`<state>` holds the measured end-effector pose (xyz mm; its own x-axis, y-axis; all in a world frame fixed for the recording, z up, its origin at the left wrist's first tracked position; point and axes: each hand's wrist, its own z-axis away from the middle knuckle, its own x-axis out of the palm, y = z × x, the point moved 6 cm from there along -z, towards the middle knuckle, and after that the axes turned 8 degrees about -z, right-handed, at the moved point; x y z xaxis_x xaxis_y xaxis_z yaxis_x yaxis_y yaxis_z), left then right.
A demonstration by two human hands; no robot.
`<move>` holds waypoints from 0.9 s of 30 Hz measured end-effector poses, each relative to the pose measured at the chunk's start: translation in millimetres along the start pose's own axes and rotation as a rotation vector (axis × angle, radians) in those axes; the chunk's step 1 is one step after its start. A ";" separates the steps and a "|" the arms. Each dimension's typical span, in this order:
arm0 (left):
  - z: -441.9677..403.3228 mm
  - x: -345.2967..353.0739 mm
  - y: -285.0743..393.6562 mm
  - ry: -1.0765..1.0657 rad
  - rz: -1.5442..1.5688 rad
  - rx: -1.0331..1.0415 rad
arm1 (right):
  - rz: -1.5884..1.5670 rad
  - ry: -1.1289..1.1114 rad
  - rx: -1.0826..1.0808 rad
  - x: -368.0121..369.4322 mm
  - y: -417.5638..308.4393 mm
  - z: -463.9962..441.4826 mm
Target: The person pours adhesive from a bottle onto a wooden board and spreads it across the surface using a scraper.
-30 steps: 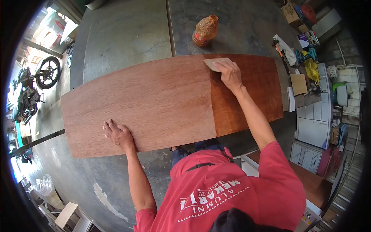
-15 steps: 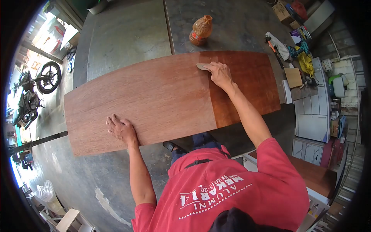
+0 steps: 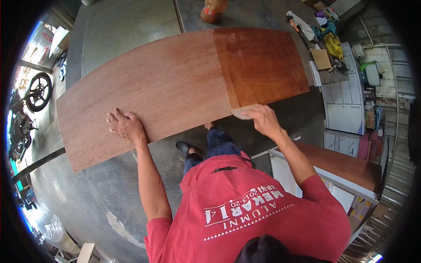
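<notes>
A long wooden board [image 3: 144, 87] with a curved far edge lies on the dark worktop. Its left part is dry-looking and pale brown; the right end carries a glossy red-brown coating [image 3: 267, 61]. My left hand [image 3: 126, 125] rests flat on the bare wood near the front edge, fingers spread. At the board's near edge, by the border of the coating, my right hand [image 3: 264, 119] grips a thin pale spreader [image 3: 241, 113], whose exact kind is unclear. Beyond the board stands a bottle of orange-brown stuff [image 3: 212, 13], partly cut off by the frame.
Tools including a hammer [image 3: 298, 30], a teal power tool [image 3: 325, 30] and a yellow bag [image 3: 334, 46] lie at the right. White cabinets [image 3: 344, 114] stand beyond. A motorcycle wheel [image 3: 39, 93] shows at far left. Behind my right elbow is another brown panel [image 3: 337, 164].
My right hand has swept the spreader from the board's far edge to its near edge, and a coated strip now extends further left. My left hand stays on the wood. The view has shifted.
</notes>
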<state>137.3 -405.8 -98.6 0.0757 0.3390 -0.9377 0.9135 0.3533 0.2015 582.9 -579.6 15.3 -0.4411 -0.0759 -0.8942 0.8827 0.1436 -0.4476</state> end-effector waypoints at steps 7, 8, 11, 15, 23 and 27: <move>1.2 -5.5 0.0 0.008 0.009 0.004 | -0.382 -0.181 0.150 -13.4 3.1 -7.1; 0.6 -4.1 0.5 0.002 -0.005 -0.003 | -0.419 -0.076 0.089 -31.8 -0.2 -29.9; -0.2 -1.9 3.5 -0.004 -0.024 -0.003 | -0.317 0.037 0.036 -58.3 9.6 -107.7; -1.4 -4.3 4.4 -0.033 -0.059 -0.013 | -0.114 0.157 -0.047 -40.0 70.1 -212.5; -3.8 -4.2 10.2 -0.045 -0.095 -0.019 | 0.009 0.250 -0.103 12.2 17.8 -197.2; -3.0 -4.9 9.6 -0.030 -0.120 0.008 | 0.077 0.327 0.173 -44.1 95.1 -221.4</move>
<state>144.5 -401.4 -91.3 -0.0229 0.2684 -0.9630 0.9198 0.3832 0.0849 650.4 -344.1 11.3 -0.3766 0.2516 -0.8916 0.9172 -0.0339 -0.3969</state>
